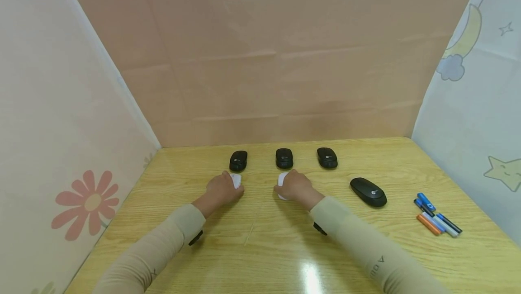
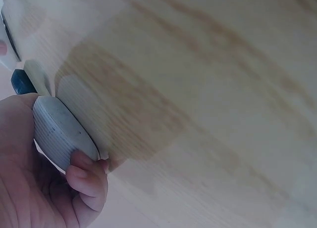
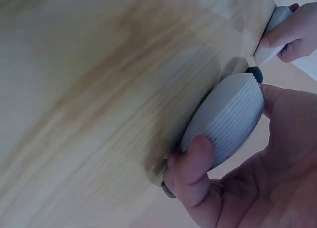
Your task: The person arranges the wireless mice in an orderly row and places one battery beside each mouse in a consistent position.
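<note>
My left hand point(image 1: 220, 191) grips a white computer mouse point(image 1: 236, 180) left of the table's middle, thumb and fingers at its sides. In the left wrist view that white mouse point(image 2: 67, 131) shows a ribbed side and sits at the wood surface. A second white mouse point(image 1: 281, 179) is held by my right hand point(image 1: 297, 186), a little to the right; its ribbed side faces the right wrist camera. Just beyond the left hand stands a black mouse point(image 1: 238, 160), and another black mouse point(image 1: 284, 158) stands beyond the right. The hands hide part of both white mice.
A third black mouse point(image 1: 327, 157) completes the back row, and a larger black mouse point(image 1: 368, 192) lies angled right of the right hand. Several markers point(image 1: 437, 217) lie bunched near the right edge of the wooden table point(image 1: 260, 258). Printed fabric walls stand around it.
</note>
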`<action>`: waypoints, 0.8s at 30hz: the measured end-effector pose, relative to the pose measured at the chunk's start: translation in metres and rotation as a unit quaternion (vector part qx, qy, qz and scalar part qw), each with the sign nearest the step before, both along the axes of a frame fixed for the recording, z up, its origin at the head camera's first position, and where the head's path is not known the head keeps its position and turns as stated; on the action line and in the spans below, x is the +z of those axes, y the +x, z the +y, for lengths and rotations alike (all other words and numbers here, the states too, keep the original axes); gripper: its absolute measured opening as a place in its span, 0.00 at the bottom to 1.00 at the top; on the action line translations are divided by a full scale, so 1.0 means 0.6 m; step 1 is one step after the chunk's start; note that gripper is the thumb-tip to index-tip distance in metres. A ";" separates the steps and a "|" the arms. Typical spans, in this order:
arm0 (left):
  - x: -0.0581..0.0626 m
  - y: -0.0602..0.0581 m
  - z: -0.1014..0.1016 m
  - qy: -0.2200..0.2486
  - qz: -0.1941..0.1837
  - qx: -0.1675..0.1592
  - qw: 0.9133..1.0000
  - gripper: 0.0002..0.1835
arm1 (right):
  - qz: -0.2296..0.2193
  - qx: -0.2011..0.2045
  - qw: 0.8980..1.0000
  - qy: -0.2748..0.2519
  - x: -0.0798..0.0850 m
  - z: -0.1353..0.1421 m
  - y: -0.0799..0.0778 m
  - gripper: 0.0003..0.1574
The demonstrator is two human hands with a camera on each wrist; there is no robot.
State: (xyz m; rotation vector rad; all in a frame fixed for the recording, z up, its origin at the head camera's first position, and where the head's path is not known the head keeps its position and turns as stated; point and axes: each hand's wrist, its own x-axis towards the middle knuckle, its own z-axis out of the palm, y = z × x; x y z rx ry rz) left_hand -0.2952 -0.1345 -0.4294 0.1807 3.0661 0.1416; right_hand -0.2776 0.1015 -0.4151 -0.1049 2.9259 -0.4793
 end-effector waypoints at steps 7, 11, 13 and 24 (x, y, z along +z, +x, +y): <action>0.002 0.001 0.001 0.006 -0.004 0.002 1.000 0.38 | -0.001 0.002 1.000 0.000 0.000 -0.010 -0.003 0.33; 0.004 0.003 0.001 0.004 -0.004 0.003 1.000 0.36 | 0.000 0.005 1.000 0.005 0.002 -0.013 -0.002 0.29; 0.004 0.004 0.002 0.004 -0.003 0.003 1.000 0.36 | 0.000 0.003 1.000 0.008 0.002 -0.014 -0.002 0.28; 0.003 0.000 0.003 0.001 -0.010 0.013 1.000 0.36 | -0.003 -0.015 1.000 -0.012 0.005 -0.016 -0.003 0.26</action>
